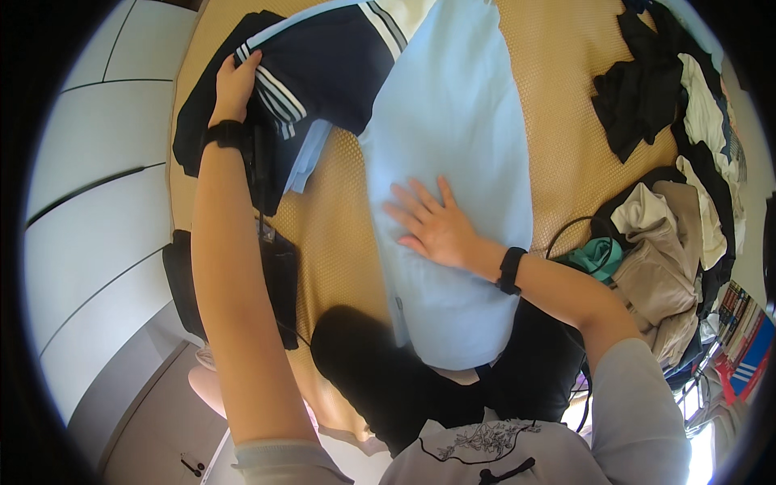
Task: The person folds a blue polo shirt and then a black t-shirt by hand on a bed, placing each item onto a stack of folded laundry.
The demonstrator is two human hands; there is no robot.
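Note:
A long-sleeved garment with a light blue body (454, 121) and a dark navy sleeve (327, 66) with white and grey stripes is spread before me, its lower end over my lap. My left hand (238, 76) pinches the striped cuff edge at the upper left, thumb and fingers together on the fabric. On the light blue body rests my right hand (433, 224), palm down with the fingers spread, gripping nothing. Under the navy sleeve lie dark folded clothes (203, 115) and a light blue folded piece (309, 157).
A woven tan mat (339, 224) covers the surface. Black clothing (639, 85) lies at the upper right, above a heap of beige clothes (661, 260) and a teal cloth (597, 257). Black folded fabric (282, 285) is at the left, near white cabinets (103, 157). Books (742, 327) stand far right.

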